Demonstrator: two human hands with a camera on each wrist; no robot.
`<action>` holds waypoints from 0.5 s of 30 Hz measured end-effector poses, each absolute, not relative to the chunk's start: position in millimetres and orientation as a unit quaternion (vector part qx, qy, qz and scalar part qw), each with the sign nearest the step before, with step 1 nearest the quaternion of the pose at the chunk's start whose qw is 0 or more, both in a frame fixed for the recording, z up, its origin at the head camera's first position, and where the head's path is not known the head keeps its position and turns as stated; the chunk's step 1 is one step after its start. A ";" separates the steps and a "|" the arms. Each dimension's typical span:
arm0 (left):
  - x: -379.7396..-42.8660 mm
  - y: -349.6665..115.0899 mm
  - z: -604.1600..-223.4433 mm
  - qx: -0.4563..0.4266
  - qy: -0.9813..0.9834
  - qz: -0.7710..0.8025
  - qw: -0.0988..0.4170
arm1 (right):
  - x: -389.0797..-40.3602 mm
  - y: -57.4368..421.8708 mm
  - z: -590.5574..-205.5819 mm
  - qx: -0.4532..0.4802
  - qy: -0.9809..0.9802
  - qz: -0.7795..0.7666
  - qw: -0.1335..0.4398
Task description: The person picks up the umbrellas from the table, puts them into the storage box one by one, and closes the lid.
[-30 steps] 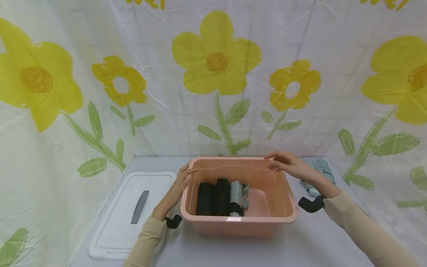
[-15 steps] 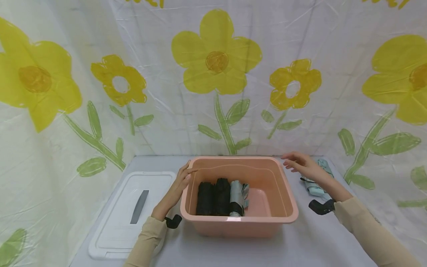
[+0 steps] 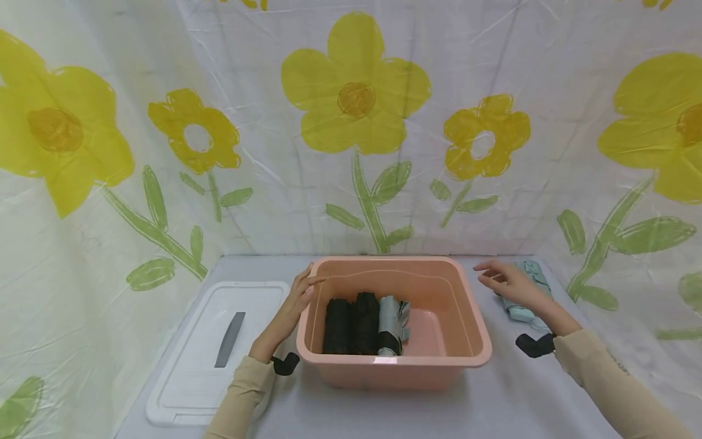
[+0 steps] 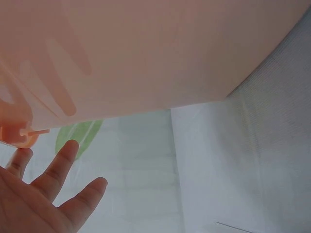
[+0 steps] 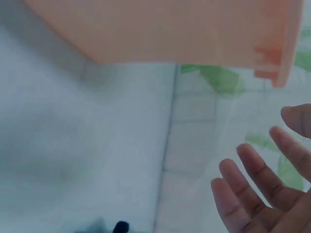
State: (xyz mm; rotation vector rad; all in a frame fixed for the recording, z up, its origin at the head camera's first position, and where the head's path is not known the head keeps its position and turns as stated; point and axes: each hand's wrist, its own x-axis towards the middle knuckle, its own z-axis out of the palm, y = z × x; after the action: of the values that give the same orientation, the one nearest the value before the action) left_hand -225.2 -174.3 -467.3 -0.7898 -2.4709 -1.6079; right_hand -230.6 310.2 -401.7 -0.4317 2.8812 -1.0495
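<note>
In the head view a pink plastic bin (image 3: 395,378) stands in the middle of the table. Inside it two black rolled bundles (image 3: 351,326) and a grey one (image 3: 388,326) with a black band lie side by side; they look like folded umbrellas. My left hand (image 3: 293,305) rests on the bin's left rim, fingers spread, as the left wrist view (image 4: 43,194) also shows. To the right of the bin, apart from it, my right hand (image 3: 512,283) hovers with loosely bent fingers and holds nothing. Partly hidden behind it lies a light teal folded umbrella (image 3: 521,313).
A white lid (image 3: 189,366) with a grey handle (image 3: 230,339) lies on the table left of the bin. Behind the table hangs a white curtain (image 3: 263,201) printed with yellow flowers. Each wrist wears a black camera mount (image 3: 534,345).
My right hand has moved right, from over the bin's far right corner to outside the bin near the teal umbrella. The left hand has stayed on the rim.
</note>
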 end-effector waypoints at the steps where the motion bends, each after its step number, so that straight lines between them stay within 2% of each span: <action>1: -225.3 -174.4 -467.3 -0.259 -0.808 -0.527 0.044 | -230.8 311.5 -404.1 -0.135 0.933 -0.333 0.020; 8: -226.2 -174.7 -467.5 -0.255 -0.810 -0.526 0.043 | -234.6 319.5 -417.1 -0.136 0.946 -0.293 0.000; 15: -209.1 -167.8 -438.0 -0.256 -0.812 -0.524 0.020 | -238.6 335.9 -436.2 -0.162 0.952 -0.259 -0.017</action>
State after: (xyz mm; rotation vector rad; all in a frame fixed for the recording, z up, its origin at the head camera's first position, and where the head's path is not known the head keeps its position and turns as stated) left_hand -209.1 -167.8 -438.0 -0.7938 -2.5190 -1.6263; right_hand -238.6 335.9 -436.2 -0.5140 3.0233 -0.8229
